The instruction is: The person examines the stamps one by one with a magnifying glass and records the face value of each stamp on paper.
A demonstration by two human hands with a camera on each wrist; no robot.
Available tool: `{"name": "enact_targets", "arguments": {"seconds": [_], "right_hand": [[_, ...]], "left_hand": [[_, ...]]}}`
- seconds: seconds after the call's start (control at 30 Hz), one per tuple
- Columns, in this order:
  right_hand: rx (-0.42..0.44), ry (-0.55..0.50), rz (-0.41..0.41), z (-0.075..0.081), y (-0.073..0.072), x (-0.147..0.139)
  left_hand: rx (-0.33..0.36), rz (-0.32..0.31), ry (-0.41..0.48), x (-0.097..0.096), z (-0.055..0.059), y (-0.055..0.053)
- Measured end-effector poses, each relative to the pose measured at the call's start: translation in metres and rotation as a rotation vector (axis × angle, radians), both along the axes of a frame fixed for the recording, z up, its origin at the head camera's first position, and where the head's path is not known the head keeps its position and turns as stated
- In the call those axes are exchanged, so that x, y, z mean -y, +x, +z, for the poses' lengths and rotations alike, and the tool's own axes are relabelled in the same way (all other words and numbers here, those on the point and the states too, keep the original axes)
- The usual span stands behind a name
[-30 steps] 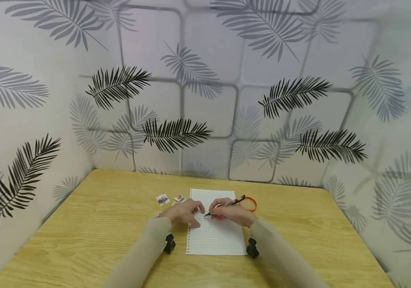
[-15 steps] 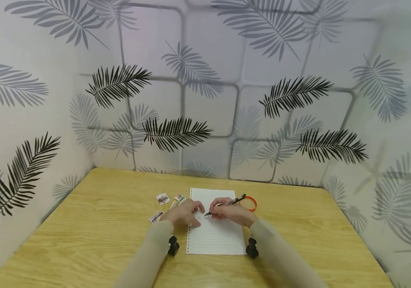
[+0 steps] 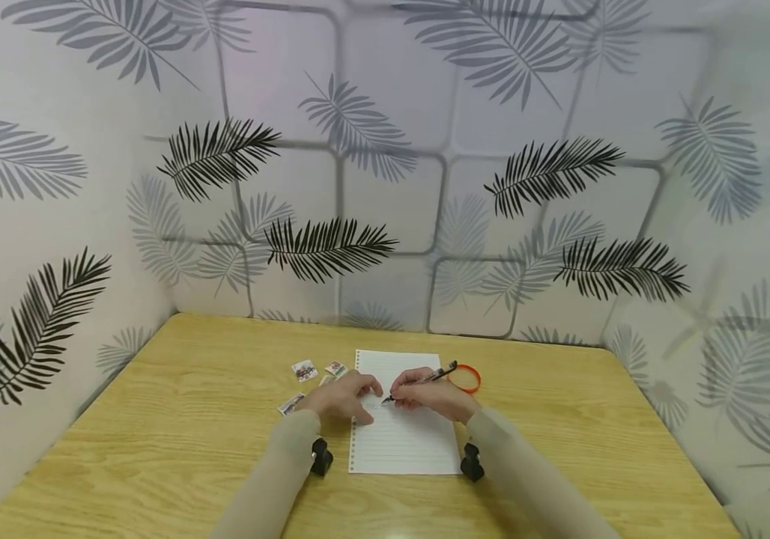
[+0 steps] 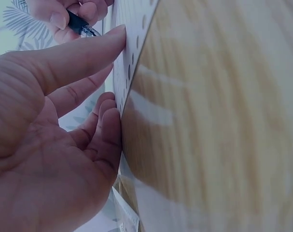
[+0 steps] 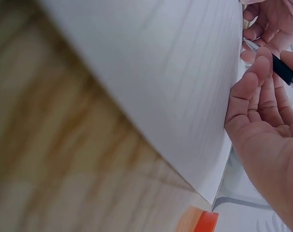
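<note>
A lined white sheet of paper (image 3: pixel 405 445) with punched holes down its left edge lies on the wooden table. My right hand (image 3: pixel 435 397) grips a black pen (image 3: pixel 440 372), its tip at the paper's upper middle; the right wrist view shows the dark pen grip (image 5: pixel 283 70) between thumb and fingers. My left hand (image 3: pixel 342 397) rests across the paper's left edge. In the left wrist view the thumb (image 4: pixel 83 58) and fingertips touch the sheet, loosely bent and holding nothing. Faint writing near the pen tip is too small to read.
Several small picture cards (image 3: pixel 304 370) lie left of the paper, one (image 3: pixel 290 404) beside my left wrist. An orange-red ring (image 3: pixel 467 379) lies just right of the sheet. Leaf-patterned walls (image 3: pixel 385 195) stand behind and beside the table (image 3: pixel 176 449).
Both hands stay almost in place, the pen still at the paper. My left forearm shifts slightly, and the card by that wrist shows more than a second ago.
</note>
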State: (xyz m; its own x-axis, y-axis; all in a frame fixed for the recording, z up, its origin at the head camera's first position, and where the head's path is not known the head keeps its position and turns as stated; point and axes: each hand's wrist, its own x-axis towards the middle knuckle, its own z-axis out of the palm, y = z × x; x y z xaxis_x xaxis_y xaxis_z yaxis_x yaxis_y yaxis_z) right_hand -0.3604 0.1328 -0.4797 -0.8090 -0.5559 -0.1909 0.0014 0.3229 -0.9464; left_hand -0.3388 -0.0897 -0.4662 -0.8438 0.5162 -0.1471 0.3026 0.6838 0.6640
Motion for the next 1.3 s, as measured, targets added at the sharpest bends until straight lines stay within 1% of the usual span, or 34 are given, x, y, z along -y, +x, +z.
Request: {"name": "enact_targets", "arguments": {"seconds": [0.1,0.23,0.43,0.6,0.73,0.83,1.1,1.3], "right_hand": [[0.002,0.001,-0.006,0.0009,0.0009,-0.0005],[-0.017,-0.004,-0.014,-0.0001,0.0012,-0.0009],[-0.065,-0.015,-0.036,-0.0026,0.0004,-0.0012],[-0.099,-0.027,-0.042,-0.0023,0.0012,-0.0030],[-0.093,-0.014,-0.017,-0.0027,0.0006,-0.0025],[-0.084,-0.016,-0.013,-0.0028,0.0008,-0.0019],[-0.084,-0.021,-0.031,-0.0055,-0.0006,-0.0028],[-0.081,-0.022,-0.030,-0.0069,-0.0021,-0.0025]], "left_hand": [[0.031,0.011,0.013,0.0013,-0.0008,-0.0011],[0.047,0.014,0.029,0.0014,-0.0030,-0.0024],[0.049,0.026,0.042,0.0001,-0.0029,-0.0024],[0.041,0.013,0.046,0.0003,-0.0015,-0.0021],[0.030,-0.002,0.012,0.0022,-0.0004,-0.0028],[0.033,-0.005,-0.009,0.0031,0.0005,-0.0037],[0.057,0.010,0.005,0.0021,0.0010,-0.0050],[0.051,0.000,0.010,0.0028,-0.0019,-0.0068]]}}
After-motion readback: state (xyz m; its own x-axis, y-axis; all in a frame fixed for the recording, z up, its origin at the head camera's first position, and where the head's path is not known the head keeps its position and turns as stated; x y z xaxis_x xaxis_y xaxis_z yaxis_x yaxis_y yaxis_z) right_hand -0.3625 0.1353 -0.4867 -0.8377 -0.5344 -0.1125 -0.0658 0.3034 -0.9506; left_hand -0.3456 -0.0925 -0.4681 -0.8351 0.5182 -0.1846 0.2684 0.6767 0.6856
